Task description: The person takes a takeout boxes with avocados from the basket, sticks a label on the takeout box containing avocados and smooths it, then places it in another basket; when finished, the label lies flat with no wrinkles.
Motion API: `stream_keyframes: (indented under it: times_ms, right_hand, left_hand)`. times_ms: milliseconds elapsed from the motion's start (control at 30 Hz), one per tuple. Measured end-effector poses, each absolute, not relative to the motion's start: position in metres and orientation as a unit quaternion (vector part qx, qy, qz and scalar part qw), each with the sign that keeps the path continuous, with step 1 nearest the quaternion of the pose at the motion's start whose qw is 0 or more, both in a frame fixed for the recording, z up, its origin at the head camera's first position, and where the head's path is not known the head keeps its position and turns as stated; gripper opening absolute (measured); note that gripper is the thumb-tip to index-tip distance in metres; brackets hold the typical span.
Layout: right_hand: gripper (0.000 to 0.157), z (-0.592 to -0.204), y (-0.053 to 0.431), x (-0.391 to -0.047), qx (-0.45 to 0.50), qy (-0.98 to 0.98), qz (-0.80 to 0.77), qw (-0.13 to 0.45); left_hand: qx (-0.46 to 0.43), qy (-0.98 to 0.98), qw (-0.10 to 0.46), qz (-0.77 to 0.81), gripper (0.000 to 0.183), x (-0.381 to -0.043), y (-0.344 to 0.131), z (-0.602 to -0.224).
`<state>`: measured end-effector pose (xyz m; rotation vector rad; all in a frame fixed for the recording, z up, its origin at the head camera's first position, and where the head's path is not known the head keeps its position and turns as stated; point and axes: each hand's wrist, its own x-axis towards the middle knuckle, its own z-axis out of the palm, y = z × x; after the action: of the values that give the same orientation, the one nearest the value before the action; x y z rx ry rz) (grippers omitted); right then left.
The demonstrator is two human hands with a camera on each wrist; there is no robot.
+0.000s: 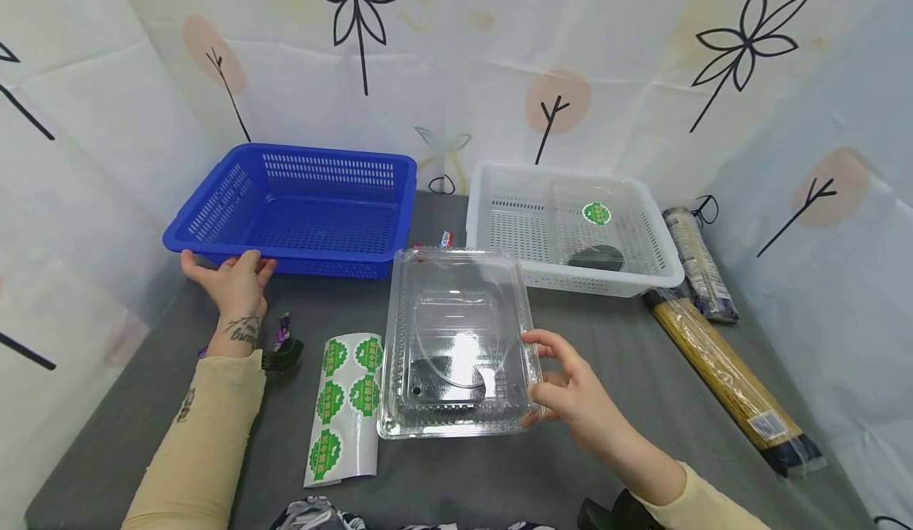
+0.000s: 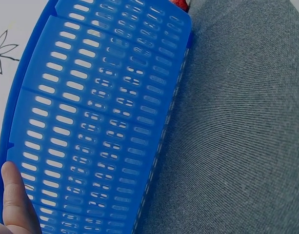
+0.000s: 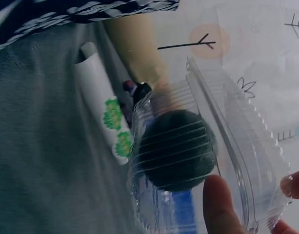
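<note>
My left hand [image 1: 234,280] touches the front left of a blue plastic basket [image 1: 335,267] with spread fingers. In the left wrist view, one finger [image 2: 17,200] lies straight against the slotted outer wall just below the rim. With thumb and fingers, my right hand [image 1: 571,391] grips the right edge of a clear plastic clamshell container [image 1: 456,300], tilted above the table. Through its ribbed plastic the right wrist view shows a dark round object [image 3: 176,148]; its kind is unclear. Partly beside the container lies a curled sheet of green round stickers [image 1: 342,411].
A white basket [image 1: 585,278] at the back right holds a stickered clear container and a dark object [image 1: 597,257]. Right of it lie a long yellow noodle-like packet [image 1: 727,371] and another packet [image 1: 699,265]. Small wrapped sweets [image 1: 445,238] sit between the baskets.
</note>
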<state>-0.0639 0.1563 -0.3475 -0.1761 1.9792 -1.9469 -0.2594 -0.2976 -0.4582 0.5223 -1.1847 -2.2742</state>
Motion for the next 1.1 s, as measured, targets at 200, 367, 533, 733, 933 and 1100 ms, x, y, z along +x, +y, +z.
stream_keyframes:
  times_ms: [200,367,533,733,933,1100]
  right_hand:
    - [0.057,-0.372,0.164,-0.055,-0.059,0.698,-0.689,0.186]
    - [0.057,-0.388,0.169,-0.053,-0.028,0.701,-0.692,0.171]
    - [0.058,-0.401,0.170,-0.057,0.016,0.706,-0.691,0.155]
    - [0.057,-0.410,0.174,-0.063,0.030,0.707,-0.694,0.135]
    - [0.056,-0.409,0.176,-0.066,0.032,0.707,-0.693,0.139]
    - [0.056,-0.408,0.178,-0.066,0.038,0.712,-0.686,0.145]
  left_hand:
    - [0.175,-0.442,0.260,-0.840,0.110,-0.268,-0.306,-0.474]
    - [0.182,-0.436,0.264,-0.841,0.107,-0.263,-0.300,-0.466]
    - [0.226,-0.432,0.242,-0.839,0.104,-0.240,-0.276,-0.427]
    - [0.211,-0.435,0.249,-0.839,0.103,-0.248,-0.284,-0.449]
    - [0.200,-0.580,0.178,-0.769,0.065,-0.190,-0.209,-0.418]
    - [0.003,-0.791,-0.023,-0.611,0.055,-0.124,-0.143,-0.401]
